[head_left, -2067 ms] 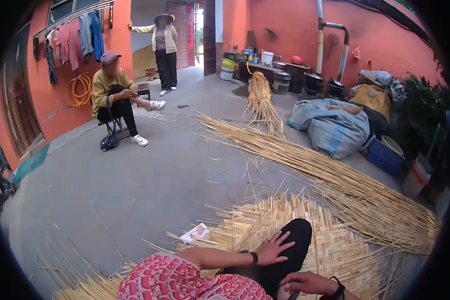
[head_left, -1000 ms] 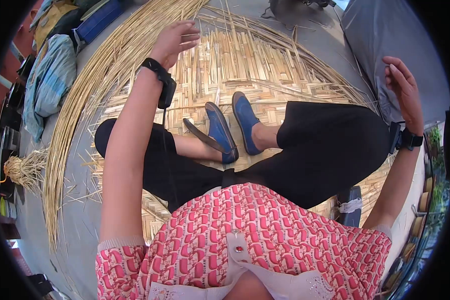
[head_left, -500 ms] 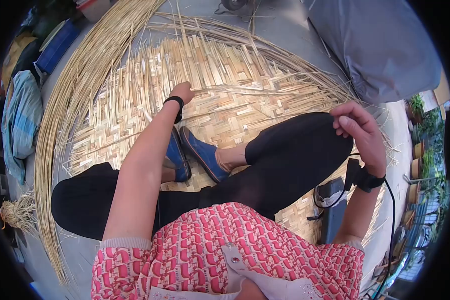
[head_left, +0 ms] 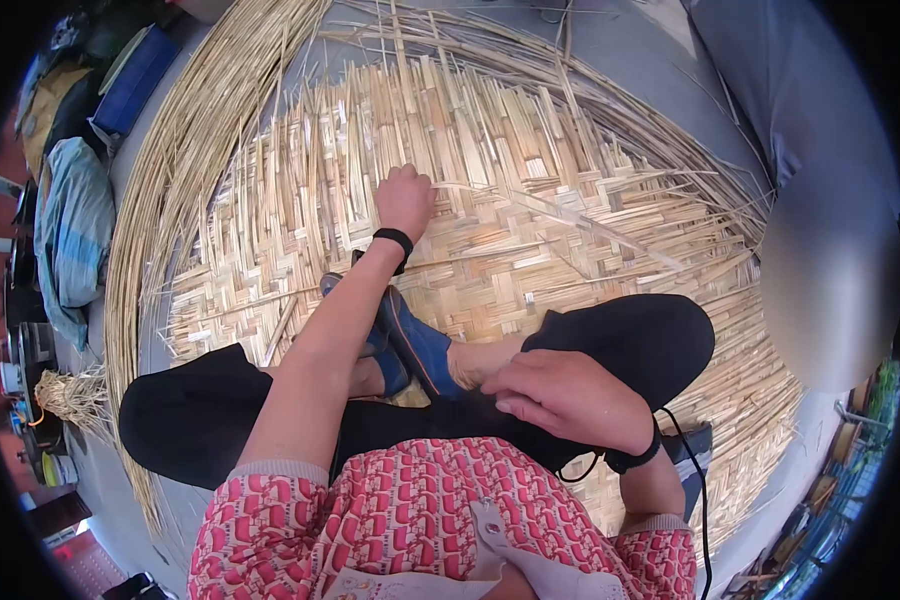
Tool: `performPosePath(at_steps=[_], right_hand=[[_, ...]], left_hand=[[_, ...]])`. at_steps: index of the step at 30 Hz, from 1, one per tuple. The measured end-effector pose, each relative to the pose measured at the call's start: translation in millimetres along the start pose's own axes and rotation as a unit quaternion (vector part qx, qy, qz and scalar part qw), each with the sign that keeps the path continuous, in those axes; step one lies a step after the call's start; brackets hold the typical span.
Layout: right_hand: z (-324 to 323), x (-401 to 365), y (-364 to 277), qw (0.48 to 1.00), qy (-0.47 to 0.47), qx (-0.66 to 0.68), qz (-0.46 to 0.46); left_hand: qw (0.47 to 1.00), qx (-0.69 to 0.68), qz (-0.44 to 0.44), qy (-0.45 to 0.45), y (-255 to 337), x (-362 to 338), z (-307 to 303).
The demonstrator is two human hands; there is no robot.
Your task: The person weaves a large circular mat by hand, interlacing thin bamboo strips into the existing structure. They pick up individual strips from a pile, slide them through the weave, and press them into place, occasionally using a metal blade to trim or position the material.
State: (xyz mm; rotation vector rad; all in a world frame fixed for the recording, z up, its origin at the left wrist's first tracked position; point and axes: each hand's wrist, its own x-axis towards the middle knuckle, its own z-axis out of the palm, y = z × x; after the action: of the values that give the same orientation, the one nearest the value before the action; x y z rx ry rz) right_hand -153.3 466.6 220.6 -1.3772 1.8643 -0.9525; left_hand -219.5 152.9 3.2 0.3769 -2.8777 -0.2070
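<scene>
A large woven mat [head_left: 490,250] of pale flat reed strips lies on the ground under me, with a herringbone pattern and loose ends at its far edge. My left hand [head_left: 406,203] is closed low over the mat, its fingertips hidden beneath it. From the thumb side a thin reed strip [head_left: 462,186] runs out to the right, seemingly pinched there. My right hand [head_left: 570,395] hovers above my lap, loosely curved, thumb a little apart from the fingers, with nothing visible in it. Beside my left wrist are my blue shoes [head_left: 420,345], resting on the mat.
Long bundles of reeds [head_left: 155,190] curve along the left side. More loose reeds [head_left: 630,105] lie at the far right edge. A bluish sack [head_left: 73,240] and a blue container [head_left: 135,80] stand at left. Grey cloth [head_left: 805,90] hangs at upper right. A black cable [head_left: 698,480] trails from my right wrist.
My right hand has come left and down from beside my knee to over my lap. My left hand stays at the weave, and the whole view has shifted slightly.
</scene>
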Motion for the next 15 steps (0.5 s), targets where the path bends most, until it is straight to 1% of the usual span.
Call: performPosePath(at_steps=[1,2,3,4,6,7,8,10,11,12,13,14,15], right_hand=[[-3,15,13,1.000,-0.021,-0.003,0.004],[-9,33,30,1.000,-0.024,-0.008,-0.005],[-15,54,50,0.999,-0.006,0.042,0.020],[-19,74,72,0.994,0.012,0.096,0.050],[-25,124,129,0.957,0.109,0.229,0.138],[-24,149,164,0.954,0.163,0.177,0.175],[-24,176,201,0.945,0.220,0.122,0.208],[-12,222,276,0.942,0.276,0.061,0.181],[-12,240,296,0.943,0.268,0.061,0.187],[-11,258,313,0.945,0.286,0.051,0.148],[-7,267,321,0.946,0.303,0.043,0.108],[-8,272,318,0.947,0.296,0.047,0.112],[-17,277,304,0.948,0.267,0.082,0.152]], left_hand=[[0.993,-0.055,-0.037,0.096,-6,3,-2],[0.992,-0.050,-0.043,0.103,-18,8,-4],[0.879,-0.378,-0.272,0.104,-37,9,-5],[0.612,-0.642,-0.453,0.084,-54,7,-3],[0.392,-0.767,-0.496,0.111,-83,-5,11],[0.447,-0.746,-0.488,0.079,-82,-6,8],[0.443,-0.746,-0.490,0.081,-77,0,1],[0.635,-0.669,-0.386,-0.022,-60,10,-14],[0.665,-0.644,-0.375,-0.051,-54,15,-20],[0.660,-0.644,-0.383,-0.051,-55,19,-16],[0.694,-0.627,-0.341,-0.094,-57,23,-12],[0.725,-0.607,-0.295,-0.135,-58,26,-10],[0.725,-0.596,-0.317,-0.139,-51,30,-19]])
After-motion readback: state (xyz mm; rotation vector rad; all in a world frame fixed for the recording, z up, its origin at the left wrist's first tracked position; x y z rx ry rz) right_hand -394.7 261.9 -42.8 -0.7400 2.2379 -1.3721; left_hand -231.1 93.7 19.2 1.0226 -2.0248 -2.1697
